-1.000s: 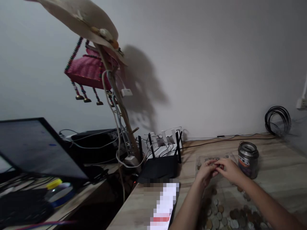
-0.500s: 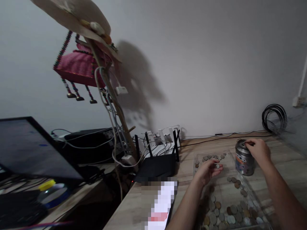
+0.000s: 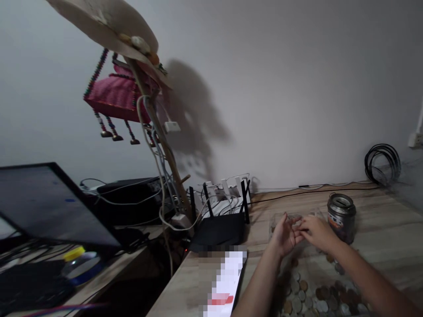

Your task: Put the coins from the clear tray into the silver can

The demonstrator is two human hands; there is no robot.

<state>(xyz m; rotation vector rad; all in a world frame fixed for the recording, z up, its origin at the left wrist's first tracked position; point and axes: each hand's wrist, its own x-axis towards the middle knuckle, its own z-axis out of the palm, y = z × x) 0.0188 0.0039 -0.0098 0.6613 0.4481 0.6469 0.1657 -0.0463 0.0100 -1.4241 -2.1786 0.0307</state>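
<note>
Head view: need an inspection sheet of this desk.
Surface: light wood-grain tabletop, partly covered.
Job's things: silver and copper coins spread in a clear plastic tray; silver metal tin upright beside the tray.
Clutter: black router with antennas; dark flat monitor; yellow-capped plastic bottle.
Hands: left hand and right hand meet at the fingertips over the tray; any coin between them is too small to tell.
Cables: coiled black cable at the wall; white cables hanging down a wooden pole.
Surroundings: plain white wall; straw hat and pink woven bag on the pole.
</note>
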